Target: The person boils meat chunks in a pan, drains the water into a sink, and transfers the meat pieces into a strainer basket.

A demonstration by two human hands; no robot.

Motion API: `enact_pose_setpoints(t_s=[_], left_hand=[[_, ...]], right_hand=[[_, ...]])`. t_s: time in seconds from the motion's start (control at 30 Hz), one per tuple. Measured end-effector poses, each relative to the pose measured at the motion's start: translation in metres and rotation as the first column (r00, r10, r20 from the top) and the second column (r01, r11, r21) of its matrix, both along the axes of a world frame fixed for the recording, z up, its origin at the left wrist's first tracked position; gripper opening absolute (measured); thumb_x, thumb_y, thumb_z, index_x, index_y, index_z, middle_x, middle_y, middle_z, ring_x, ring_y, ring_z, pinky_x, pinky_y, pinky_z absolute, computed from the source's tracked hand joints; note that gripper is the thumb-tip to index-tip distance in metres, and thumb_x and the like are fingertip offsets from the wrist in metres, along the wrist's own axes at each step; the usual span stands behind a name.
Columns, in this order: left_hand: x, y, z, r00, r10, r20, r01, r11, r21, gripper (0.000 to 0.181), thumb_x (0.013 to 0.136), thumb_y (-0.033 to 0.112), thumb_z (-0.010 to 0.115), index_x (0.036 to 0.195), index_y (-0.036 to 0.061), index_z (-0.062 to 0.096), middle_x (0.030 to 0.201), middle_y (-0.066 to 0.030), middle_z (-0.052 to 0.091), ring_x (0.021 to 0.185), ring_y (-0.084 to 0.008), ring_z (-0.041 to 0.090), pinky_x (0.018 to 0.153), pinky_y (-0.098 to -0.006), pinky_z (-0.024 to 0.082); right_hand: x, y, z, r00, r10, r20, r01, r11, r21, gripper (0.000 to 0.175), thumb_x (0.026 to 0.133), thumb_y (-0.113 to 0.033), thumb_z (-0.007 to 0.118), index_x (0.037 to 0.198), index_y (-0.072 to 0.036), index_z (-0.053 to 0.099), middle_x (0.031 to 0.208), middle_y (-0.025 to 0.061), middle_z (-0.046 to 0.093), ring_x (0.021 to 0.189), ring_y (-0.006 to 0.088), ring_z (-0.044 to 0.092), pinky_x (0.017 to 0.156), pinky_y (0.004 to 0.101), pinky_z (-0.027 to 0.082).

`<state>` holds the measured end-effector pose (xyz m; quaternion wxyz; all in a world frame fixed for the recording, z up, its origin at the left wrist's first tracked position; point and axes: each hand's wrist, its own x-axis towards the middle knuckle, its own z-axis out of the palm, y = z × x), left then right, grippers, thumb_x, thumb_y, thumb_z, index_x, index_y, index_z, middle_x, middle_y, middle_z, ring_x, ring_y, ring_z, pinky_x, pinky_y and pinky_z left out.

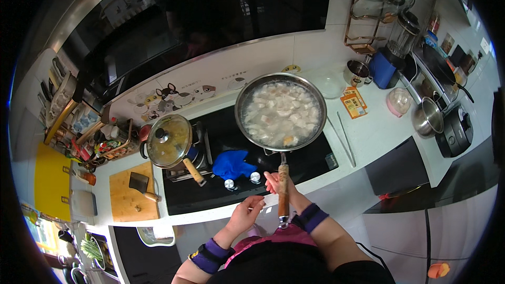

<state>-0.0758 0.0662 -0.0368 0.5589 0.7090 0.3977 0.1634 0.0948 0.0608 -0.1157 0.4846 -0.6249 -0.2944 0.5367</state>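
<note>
A long-handled metal wok (pixel 237 120) rests over the right side of the black cooktop (pixel 221 136). Pale chunks of what looks like meat (pixel 282 106) lie in cloudy liquid in it. Its wooden handle (pixel 283 189) points towards me and passes above my right hand (pixel 291 189), whose fingers show left of the handle. The handle covers the palm, so a grip on it is not clear. Loosely bent and with nothing visible in it, my left hand (pixel 246 213) hovers by the counter's front edge. A bunched blue cloth (pixel 232 164) lies near the two knobs (pixel 255 177).
Left on the cooktop stands a glass-lidded pot (pixel 169 142), its wooden handle (pixel 194 171) pointing forward. A cleaver (pixel 139 182) lies on a cutting board (pixel 118 189). Metal chopsticks (pixel 345 142), printed packets (pixel 354 103) and a blue-based blender (pixel 382 67) occupy the right counter. A dark hood overhangs behind.
</note>
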Motion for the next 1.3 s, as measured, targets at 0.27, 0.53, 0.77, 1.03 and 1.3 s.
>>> enact_pose_setpoints(t_s=[0.27, 0.53, 0.77, 1.03, 1.3], left_hand=[[0.069, -0.035, 0.017, 0.974, 0.161, 0.16, -0.015, 0.748, -0.663, 0.018, 0.081, 0.009, 0.056, 0.095, -0.0005, 0.049, 0.073, -0.0061, 0.056, 0.061, -0.0142, 0.057, 0.056, -0.025, 0.047], [0.082, -0.049, 0.026, 0.955, 0.297, 0.023, -0.25, 0.841, -0.48, 0.013, 0.072, 0.0, 0.055, 0.081, -0.0003, 0.046, 0.058, -0.0048, 0.049, 0.038, -0.0128, 0.046, 0.035, -0.0236, 0.034], [0.081, -0.057, 0.018, 0.947, 0.314, 0.062, -0.254, 0.857, -0.449, 0.012, 0.071, 0.0, 0.053, 0.08, -0.0016, 0.044, 0.057, -0.0055, 0.05, 0.04, -0.013, 0.048, 0.037, -0.0242, 0.037], [0.075, -0.076, 0.015, 0.954, 0.295, 0.053, -0.244, 0.867, -0.435, 0.007, 0.07, 0.001, 0.052, 0.072, -0.0011, 0.045, 0.054, -0.0051, 0.05, 0.04, -0.013, 0.049, 0.038, -0.0252, 0.038], [0.046, -0.109, 0.014, 0.947, 0.306, 0.095, -0.245, 0.883, -0.401, 0.007, 0.07, 0.001, 0.051, 0.073, -0.0017, 0.046, 0.054, -0.0053, 0.05, 0.04, -0.0129, 0.048, 0.037, -0.0249, 0.038]], right_hand=[[0.044, -0.047, 0.062, 0.609, 0.228, -0.76, -0.288, 0.956, 0.056, 0.054, 0.087, -0.05, 0.036, 0.106, -0.002, 0.051, 0.1, 0.0123, 0.059, 0.094, 0.021, 0.057, 0.08, 0.034, 0.045], [0.02, -0.041, 0.075, 0.675, 0.008, -0.738, -0.126, 0.986, -0.105, 0.03, 0.081, -0.034, 0.062, 0.077, -0.008, 0.048, 0.066, 0.0025, 0.049, 0.066, 0.0153, 0.055, 0.057, 0.0273, 0.046], [0.01, -0.048, 0.07, 0.745, -0.062, -0.664, 0.012, 0.997, -0.079, 0.027, 0.081, -0.024, 0.061, 0.067, -0.007, 0.045, 0.056, 0.002, 0.045, 0.057, 0.0151, 0.051, 0.055, 0.0273, 0.043], [0.001, -0.066, 0.063, 0.772, -0.061, -0.633, 0.071, 0.997, -0.009, 0.023, 0.082, -0.019, 0.059, 0.066, -0.004, 0.049, 0.058, 0.0027, 0.048, 0.054, 0.0137, 0.051, 0.052, 0.0265, 0.042], [-0.026, -0.098, 0.075, 0.806, -0.054, -0.59, 0.053, 0.998, -0.02, 0.024, 0.08, -0.018, 0.059, 0.064, -0.005, 0.047, 0.055, 0.0027, 0.046, 0.053, 0.0147, 0.05, 0.052, 0.0276, 0.042]])
